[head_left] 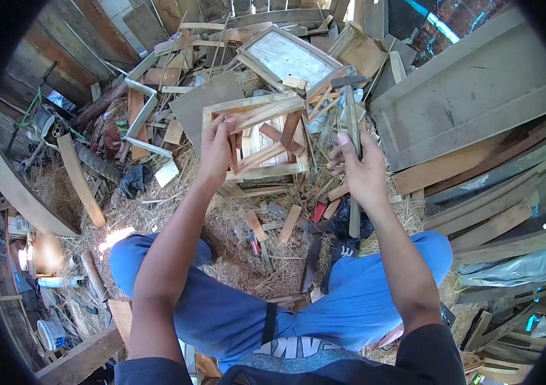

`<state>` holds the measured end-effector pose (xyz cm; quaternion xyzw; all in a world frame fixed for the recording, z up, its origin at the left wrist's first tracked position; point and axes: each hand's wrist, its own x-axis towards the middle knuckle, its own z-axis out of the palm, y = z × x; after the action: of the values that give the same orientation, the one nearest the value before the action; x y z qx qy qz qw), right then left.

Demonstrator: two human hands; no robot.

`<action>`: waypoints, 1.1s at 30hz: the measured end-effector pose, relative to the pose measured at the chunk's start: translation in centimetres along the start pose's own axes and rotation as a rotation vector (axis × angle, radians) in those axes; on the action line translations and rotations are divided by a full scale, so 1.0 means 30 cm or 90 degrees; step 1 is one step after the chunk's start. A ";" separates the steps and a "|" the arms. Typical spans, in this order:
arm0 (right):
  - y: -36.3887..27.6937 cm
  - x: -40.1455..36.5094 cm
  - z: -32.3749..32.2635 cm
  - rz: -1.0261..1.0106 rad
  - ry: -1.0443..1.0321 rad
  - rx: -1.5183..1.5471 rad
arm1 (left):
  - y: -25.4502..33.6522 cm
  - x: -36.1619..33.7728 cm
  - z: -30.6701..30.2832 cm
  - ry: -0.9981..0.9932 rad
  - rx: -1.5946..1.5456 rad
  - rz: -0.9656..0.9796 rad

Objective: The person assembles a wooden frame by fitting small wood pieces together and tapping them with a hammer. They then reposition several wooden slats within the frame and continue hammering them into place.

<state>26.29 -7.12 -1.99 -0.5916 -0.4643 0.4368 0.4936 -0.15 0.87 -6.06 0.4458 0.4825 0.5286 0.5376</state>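
My left hand [214,154] is closed at the left side of a small wooden crate [271,172], gripping a wooden slat [266,113] that lies along its upper edge. Several short wood pieces sit at angles inside the crate, one of them a reddish-brown piece [291,129]. To the right, my right hand [364,168] is closed around the wooden handle of a hammer [353,119]. The hammer is upright in the view, its metal head [350,81] at the top and apart from the crate. Part of the handle is behind my thumb and palm.
Scrap wood and a white-faced framed panel [292,56] are piled behind the crate. A large grey panel [472,90] leans at the right above stacked boards [497,212]. Short offcuts [290,222] and a red-handled tool [254,244] lie on the straw-covered ground between my legs.
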 end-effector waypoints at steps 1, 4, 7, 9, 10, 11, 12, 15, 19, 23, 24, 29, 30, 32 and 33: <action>-0.002 -0.010 -0.005 0.002 0.001 0.000 | -0.020 0.007 -0.014 -0.001 0.000 -0.002; -0.036 -0.048 -0.018 -0.007 -0.024 -0.023 | -0.049 0.022 -0.053 -0.064 0.006 0.040; -0.067 -0.076 -0.032 0.071 -0.038 -0.054 | -0.044 0.012 -0.063 -0.081 -0.040 0.054; -0.042 -0.077 -0.047 -0.084 -0.037 -0.233 | -0.034 -0.018 -0.068 -0.015 -0.016 -0.031; -0.042 -0.083 -0.051 -0.082 -0.037 -0.233 | -0.053 -0.011 -0.082 -0.015 -0.015 -0.033; -0.052 -0.090 -0.055 -0.102 -0.064 -0.241 | -0.083 0.006 -0.106 -0.056 0.005 0.000; -0.063 -0.099 -0.059 -0.123 -0.090 -0.251 | -0.075 0.006 -0.102 -0.097 0.026 0.033; -0.092 -0.135 -0.059 -0.145 -0.137 -0.267 | -0.062 -0.028 -0.070 -0.031 -0.101 0.025; -0.102 -0.153 -0.070 -0.117 -0.208 -0.291 | -0.077 -0.051 -0.058 -0.006 -0.075 0.004; -0.074 -0.162 -0.094 -0.168 -0.178 -0.276 | -0.088 -0.060 -0.061 -0.019 -0.081 0.003; -0.084 -0.166 -0.097 -0.160 -0.184 -0.287 | -0.086 -0.061 -0.060 -0.027 -0.075 0.004; -0.098 -0.190 -0.096 -0.177 -0.188 -0.317 | -0.092 -0.057 -0.058 -0.023 -0.059 0.002; -0.098 -0.196 -0.093 -0.194 -0.149 -0.285 | -0.088 -0.058 -0.054 -0.013 -0.056 0.006; -0.061 -0.193 -0.077 -0.249 -0.119 -0.279 | -0.088 -0.056 -0.049 0.000 -0.058 0.006; -0.049 -0.191 -0.076 -0.306 -0.085 -0.271 | -0.089 -0.057 -0.045 0.010 -0.059 0.008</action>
<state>27.26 -13.03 0.09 -0.5252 -0.7029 0.2385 0.4161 -1.09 -1.01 -8.81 0.4190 0.4593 0.5571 0.5506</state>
